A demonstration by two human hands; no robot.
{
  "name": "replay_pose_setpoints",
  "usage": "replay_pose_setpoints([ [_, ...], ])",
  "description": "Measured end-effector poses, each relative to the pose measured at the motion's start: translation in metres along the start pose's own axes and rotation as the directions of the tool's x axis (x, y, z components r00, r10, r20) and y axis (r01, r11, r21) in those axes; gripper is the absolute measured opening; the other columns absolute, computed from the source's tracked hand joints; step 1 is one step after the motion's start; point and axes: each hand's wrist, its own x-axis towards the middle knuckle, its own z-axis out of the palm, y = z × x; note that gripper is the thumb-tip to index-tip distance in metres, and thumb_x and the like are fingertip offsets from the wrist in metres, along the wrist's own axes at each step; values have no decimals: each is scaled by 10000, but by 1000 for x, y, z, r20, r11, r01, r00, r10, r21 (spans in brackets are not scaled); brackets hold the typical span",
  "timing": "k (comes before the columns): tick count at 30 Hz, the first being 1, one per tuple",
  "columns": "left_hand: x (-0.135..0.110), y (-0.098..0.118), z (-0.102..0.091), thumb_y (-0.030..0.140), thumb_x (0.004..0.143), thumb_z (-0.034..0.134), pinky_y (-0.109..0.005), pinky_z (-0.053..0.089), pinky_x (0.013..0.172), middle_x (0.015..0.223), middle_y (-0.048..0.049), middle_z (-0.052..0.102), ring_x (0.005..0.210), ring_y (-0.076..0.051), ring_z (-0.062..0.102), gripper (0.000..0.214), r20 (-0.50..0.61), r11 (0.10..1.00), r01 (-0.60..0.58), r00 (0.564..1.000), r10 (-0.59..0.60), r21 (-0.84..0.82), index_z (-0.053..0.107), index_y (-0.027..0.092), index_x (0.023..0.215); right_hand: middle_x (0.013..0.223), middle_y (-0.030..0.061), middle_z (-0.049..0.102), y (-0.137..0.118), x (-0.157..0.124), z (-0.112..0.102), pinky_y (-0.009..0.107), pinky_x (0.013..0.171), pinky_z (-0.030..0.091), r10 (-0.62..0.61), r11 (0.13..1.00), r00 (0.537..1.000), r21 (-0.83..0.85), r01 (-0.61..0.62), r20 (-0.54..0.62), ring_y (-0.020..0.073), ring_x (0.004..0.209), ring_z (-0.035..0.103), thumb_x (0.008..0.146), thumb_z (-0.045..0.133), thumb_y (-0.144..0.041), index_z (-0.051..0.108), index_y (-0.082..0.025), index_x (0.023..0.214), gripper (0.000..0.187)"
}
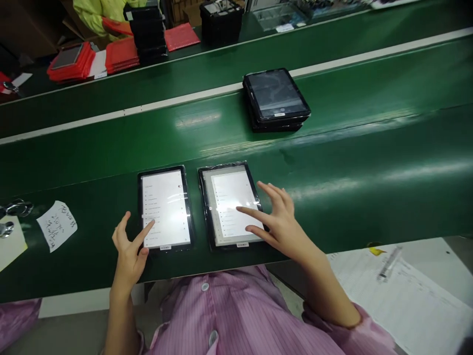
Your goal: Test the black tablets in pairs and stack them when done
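Observation:
Two black tablets lie side by side on the green bench in front of me, both with lit white menu screens. My left hand (130, 246) hovers at the lower left of the left tablet (165, 208), forefinger touching its screen, other fingers spread. My right hand (276, 221) is spread over the right edge of the right tablet (229, 204), forefinger tip on its screen. Neither hand holds anything.
A stack of dark-screened tablets (276, 98) sits on the green belt (332, 148) further back. A handwritten paper note (57, 224) lies at left. Printed sheets with a pen (388, 264) lie at lower right. Red cases (77, 60), black trays (220, 19) and a person in yellow (99, 12) are beyond.

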Motion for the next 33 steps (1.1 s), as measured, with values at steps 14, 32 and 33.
replay_pose_setpoints([
  [14, 61, -41, 32, 378, 752, 837, -460, 232, 1252, 1623, -87, 353, 1515, -295, 308, 822, 72, 443, 227, 938, -340, -868, 419, 329, 1458, 1617, 102, 283, -22, 5, 22, 682, 1143, 268, -66, 998, 997, -17, 67, 25, 403, 1409, 330, 963, 622, -371, 684, -335, 1290, 335],
  [32, 68, -46, 27, 277, 765, 823, -407, 209, 1257, 1483, -98, 531, 1439, -239, 441, 734, 14, 496, 191, 941, -339, -847, 418, 305, 1376, 1452, 142, 483, -6, 1, 22, 650, 1156, 253, 0, 1000, 998, -22, -1, -62, 355, 1341, 421, 1006, 529, -387, 662, -267, 1231, 288],
  [33, 70, -47, 28, 287, 763, 827, -405, 220, 1253, 1457, -94, 554, 1423, -240, 459, 719, 1, 501, 189, 936, -352, -845, 431, 300, 1363, 1441, 141, 495, -6, 1, 22, 645, 1158, 252, -7, 1000, 998, -31, 5, -62, 352, 1336, 425, 1006, 529, -387, 670, -261, 1209, 277],
])
